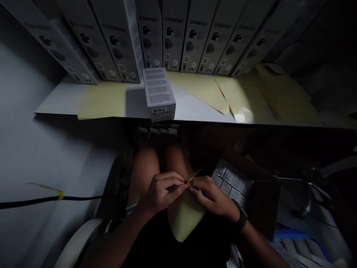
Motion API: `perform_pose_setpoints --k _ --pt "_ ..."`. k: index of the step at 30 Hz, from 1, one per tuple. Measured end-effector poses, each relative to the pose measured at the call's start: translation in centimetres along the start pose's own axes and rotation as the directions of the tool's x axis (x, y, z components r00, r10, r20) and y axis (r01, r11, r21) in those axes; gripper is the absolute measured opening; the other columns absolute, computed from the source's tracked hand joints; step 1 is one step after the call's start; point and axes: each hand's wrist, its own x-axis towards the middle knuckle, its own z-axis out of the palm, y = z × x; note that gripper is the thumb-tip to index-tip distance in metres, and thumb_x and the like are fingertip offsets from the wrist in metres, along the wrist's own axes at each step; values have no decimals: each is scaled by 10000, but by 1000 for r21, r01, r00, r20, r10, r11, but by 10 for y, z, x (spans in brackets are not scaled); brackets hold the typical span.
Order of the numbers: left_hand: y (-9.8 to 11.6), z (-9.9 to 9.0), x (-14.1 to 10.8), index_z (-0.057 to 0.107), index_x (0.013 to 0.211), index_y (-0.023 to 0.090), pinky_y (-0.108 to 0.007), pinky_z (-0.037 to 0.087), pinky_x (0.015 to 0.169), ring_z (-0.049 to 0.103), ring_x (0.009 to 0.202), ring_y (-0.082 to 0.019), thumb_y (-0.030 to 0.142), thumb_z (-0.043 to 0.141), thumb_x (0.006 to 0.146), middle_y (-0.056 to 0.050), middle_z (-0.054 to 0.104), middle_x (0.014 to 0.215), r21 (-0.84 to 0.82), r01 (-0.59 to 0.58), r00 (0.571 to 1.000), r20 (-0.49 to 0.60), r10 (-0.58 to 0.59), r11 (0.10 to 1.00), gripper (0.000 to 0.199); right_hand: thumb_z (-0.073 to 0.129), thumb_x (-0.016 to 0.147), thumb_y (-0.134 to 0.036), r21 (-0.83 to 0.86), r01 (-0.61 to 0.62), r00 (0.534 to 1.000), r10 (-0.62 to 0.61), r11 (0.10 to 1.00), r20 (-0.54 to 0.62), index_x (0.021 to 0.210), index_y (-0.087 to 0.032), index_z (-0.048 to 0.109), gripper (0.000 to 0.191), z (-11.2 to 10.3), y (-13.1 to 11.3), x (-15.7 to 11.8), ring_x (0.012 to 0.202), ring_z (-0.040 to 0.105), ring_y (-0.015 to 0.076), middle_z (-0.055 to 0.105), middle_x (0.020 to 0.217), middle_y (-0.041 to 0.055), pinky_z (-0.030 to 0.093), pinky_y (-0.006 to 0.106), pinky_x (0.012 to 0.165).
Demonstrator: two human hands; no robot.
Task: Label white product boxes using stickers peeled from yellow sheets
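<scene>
I've got a thin, pointed pale yellow paper sheet (185, 217) over the lap, its tip pinched between the left hand (161, 191) and right hand (214, 197); both grasp it by the fingertips, seemingly to keep it taut. An open brown cardboard box (264, 197) of small grey cartons (231, 182) sits by the right hand. Past the knees (146, 167), a white bench (55, 104) carries upright grey-white product boxes (170, 37), one loose barcoded carton (158, 95), and flat yellow paper sheets (103, 98).

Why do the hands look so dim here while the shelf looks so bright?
In the head view, the white shelf is brightly lit, with glare on a yellow sheet lying on it. The left hand, the right hand and the yellow paper between them sit in shadow below the shelf's edge. Distortion also makes the row of boxes fan outward.
</scene>
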Motion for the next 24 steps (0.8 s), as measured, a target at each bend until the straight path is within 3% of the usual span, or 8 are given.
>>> perform_pose_setpoints --k 5,12,18,24 --pt "-3 2 -5 652 824 121 -134 488 712 637 774 -48 66 625 849 -22 682 833 11 -41 999 -8 41 999 66 455 992 -195 29 -4 1000 4 1000 -5 735 -167 397 265 2 0 1 586 385 76 412 642 -30 286 217 587" --pt "-6 5 -8 637 779 119 -123 480 696 615 740 -40 66 601 862 -14 656 779 -59 62 996 -53 -65 996 105 446 992 -211 -13 -13 1000 12 1000 -5 718 -171 371 287 5 -1 2 570 368 79 378 620 -32 272 229 577" --pt "-7 7 -11 663 852 126 -134 497 715 643 785 -60 117 711 800 -22 674 833 -64 39 995 -90 -45 997 71 447 997 -217 -16 -22 1000 22 1000 -2 738 -168 415 265 7 0 0 587 396 85 420 638 -23 288 231 587" --pt "-3 4 -12 646 860 128 -133 473 730 612 784 -46 91 589 887 -17 652 830 13 90 996 -8 -90 996 73 426 1003 -210 -57 -32 999 32 998 -7 736 -170 393 272 7 -2 4 592 396 82 430 654 -19 303 230 595"
